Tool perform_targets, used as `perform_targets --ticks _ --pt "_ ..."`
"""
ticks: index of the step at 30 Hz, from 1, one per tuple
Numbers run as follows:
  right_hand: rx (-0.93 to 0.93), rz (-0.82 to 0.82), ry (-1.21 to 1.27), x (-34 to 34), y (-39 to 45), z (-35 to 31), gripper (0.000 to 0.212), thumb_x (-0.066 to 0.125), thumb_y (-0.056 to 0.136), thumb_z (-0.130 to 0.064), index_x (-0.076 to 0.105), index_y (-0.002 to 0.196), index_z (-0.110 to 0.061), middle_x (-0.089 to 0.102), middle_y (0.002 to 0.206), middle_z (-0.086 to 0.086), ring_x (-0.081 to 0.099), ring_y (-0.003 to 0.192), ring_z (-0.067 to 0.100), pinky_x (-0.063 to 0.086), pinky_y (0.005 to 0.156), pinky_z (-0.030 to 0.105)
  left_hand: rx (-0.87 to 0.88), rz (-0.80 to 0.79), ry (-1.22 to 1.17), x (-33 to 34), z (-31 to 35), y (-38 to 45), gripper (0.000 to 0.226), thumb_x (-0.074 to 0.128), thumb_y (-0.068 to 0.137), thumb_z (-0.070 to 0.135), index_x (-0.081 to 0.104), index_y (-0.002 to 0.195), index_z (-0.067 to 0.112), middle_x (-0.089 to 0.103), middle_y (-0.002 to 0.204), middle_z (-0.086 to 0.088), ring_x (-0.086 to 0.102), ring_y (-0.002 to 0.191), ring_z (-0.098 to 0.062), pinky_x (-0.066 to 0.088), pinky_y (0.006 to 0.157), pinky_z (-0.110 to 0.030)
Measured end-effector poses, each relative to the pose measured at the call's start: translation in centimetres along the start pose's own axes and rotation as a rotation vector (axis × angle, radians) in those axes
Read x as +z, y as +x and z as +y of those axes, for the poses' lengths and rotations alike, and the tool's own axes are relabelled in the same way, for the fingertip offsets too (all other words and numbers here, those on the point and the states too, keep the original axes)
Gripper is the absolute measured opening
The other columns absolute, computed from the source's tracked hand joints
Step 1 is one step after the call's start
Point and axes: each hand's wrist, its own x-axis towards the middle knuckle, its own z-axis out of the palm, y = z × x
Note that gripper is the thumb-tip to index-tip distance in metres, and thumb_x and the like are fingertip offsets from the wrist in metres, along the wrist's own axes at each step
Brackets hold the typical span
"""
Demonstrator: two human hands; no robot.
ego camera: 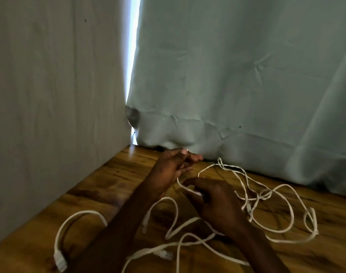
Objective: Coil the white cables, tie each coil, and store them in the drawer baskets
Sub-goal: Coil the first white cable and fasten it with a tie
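Note:
Several white cables lie tangled on a wooden table. A thin white cable loops loosely at the right. A thicker white cable arcs at the left and ends in a white plug near the front edge. Another plug lies at the bottom centre. My left hand hovers near the curtain with its fingers spread and loosely bent; a strand passes just under them. My right hand is curled, its fingertips pinching a strand of the thin cable.
A grey wall bounds the table on the left. A pale green curtain hangs along the back edge, its hem resting on the wood. Bright light shows through the gap between them. No drawer or basket is in view.

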Motion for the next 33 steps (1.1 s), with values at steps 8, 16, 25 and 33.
perform_targets --ticks 8,16,25,33 --pt "0.127 0.338 0.362 -1.1 1.0 -0.1 0.029 0.078 0.087 0.002 0.073 0.108 -0.017 0.074 0.101 -0.010 0.072 0.096 0.014 0.056 0.085 0.030 -0.073 -0.208 0.238 0.4 0.3 -0.9 0.036 0.054 0.101 0.018 0.075 0.072 0.018 0.064 0.060 -0.011 0.049 0.041 -0.014 0.031 0.041 -0.019" --pt "0.309 0.450 0.483 -1.8 1.1 1.1 0.005 0.080 0.087 -0.017 0.076 0.085 -0.020 0.074 0.078 -0.008 0.067 0.070 0.010 0.051 0.067 0.030 -0.392 -0.454 -0.321 0.6 1.0 -1.5 0.030 0.045 0.101 0.024 0.060 0.100 -0.002 0.056 0.070 -0.005 0.037 0.044 -0.001 0.012 0.039 -0.018" --pt "0.288 0.347 0.590 -2.3 1.0 2.1 0.016 0.069 0.098 -0.024 0.078 0.088 -0.015 0.065 0.063 -0.007 0.057 0.058 0.006 0.043 0.060 0.026 -0.386 -0.563 -0.560 0.8 1.1 -1.9 0.037 0.031 0.108 0.023 0.062 0.103 0.003 0.031 0.052 0.006 0.018 0.038 -0.007 0.016 0.043 -0.024" --pt "0.255 0.229 0.068 -1.6 0.4 2.7 0.028 0.057 0.103 -0.045 0.071 0.084 -0.031 0.057 0.061 -0.021 0.062 0.066 0.005 0.046 0.061 0.032 -0.274 -0.455 -0.820 0.3 0.4 -1.4 0.026 0.037 0.107 0.022 0.055 0.092 0.010 0.027 0.053 0.007 0.020 0.036 -0.010 0.019 0.041 -0.025"
